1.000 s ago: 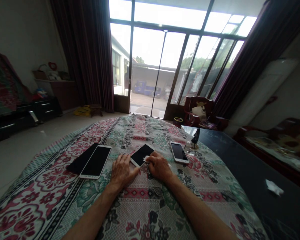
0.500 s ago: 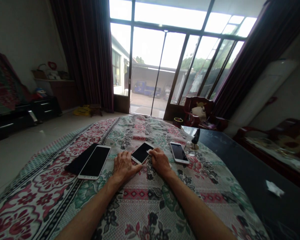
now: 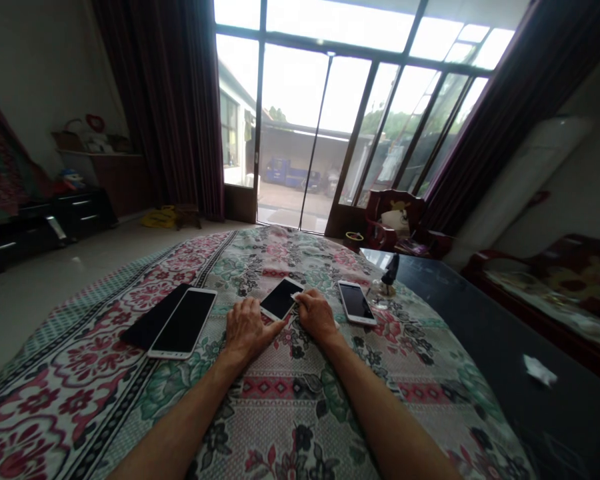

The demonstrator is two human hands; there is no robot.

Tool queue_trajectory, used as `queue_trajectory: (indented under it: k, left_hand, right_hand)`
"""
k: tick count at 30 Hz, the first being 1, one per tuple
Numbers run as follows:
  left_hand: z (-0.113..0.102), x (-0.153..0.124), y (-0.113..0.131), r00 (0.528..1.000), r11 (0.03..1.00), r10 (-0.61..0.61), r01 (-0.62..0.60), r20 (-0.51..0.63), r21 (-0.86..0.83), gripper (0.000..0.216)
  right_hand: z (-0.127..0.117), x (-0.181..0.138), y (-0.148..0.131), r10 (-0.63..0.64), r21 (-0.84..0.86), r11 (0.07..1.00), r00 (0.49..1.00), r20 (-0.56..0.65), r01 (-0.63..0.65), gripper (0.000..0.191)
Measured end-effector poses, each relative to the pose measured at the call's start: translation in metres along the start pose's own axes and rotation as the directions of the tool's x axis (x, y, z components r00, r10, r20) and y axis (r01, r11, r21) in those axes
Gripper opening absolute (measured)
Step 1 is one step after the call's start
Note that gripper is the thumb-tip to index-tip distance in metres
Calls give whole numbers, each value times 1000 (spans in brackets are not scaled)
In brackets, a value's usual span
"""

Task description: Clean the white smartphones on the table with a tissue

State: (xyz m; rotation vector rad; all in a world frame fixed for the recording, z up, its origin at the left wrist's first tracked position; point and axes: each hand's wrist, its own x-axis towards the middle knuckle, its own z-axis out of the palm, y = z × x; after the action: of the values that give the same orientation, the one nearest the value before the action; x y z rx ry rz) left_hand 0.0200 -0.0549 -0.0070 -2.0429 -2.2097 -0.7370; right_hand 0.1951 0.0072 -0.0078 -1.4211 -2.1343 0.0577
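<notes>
A white-framed smartphone (image 3: 280, 299) with a dark screen lies tilted on the floral tablecloth between my hands. My left hand (image 3: 246, 327) holds it steady, fingers along its left side and thumb by its near edge. Pinched in my right hand (image 3: 317, 316) is a small white tissue (image 3: 296, 296), pressed on the right part of the screen. The tissue is partly hidden by my fingers. Left of my left hand, a larger white phone (image 3: 184, 324) lies partly over a dark flat case or sheet (image 3: 156, 316). Another white phone (image 3: 357, 303) rests right of my right hand.
The patterned tablecloth (image 3: 285, 413) covers the rounded table. Beyond the right-hand phone stands a small dark object (image 3: 391, 273) on a clear base. On the dark surface at right lies a crumpled white tissue (image 3: 539, 371). A wooden armchair (image 3: 395, 220) stands near the glass doors.
The whole view has shifted slightly. Both hands keep nearly the same places on the middle phone, with the tissue still on the right part of its screen.
</notes>
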Motion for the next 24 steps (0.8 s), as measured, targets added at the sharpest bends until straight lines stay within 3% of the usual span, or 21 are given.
queue_trajectory:
  k: [11,19,24]
  left_hand:
    - [-1,-2,-2,1000,1000,17,-17,6,-6,63]
    - [0,-1,-4,999,999,46,-46,24,8,58]
    - [2,2,-3,1000,1000,16,-16,5,4,61]
  right_hand:
    - [-8,-25,-22,-213,58,976,975,66,209,23]
    - [-5,-3,-7,-53,-28,998,997,48,54,26]
    - [-8,-4,-11,-96,-59,993,993,72,101,27]
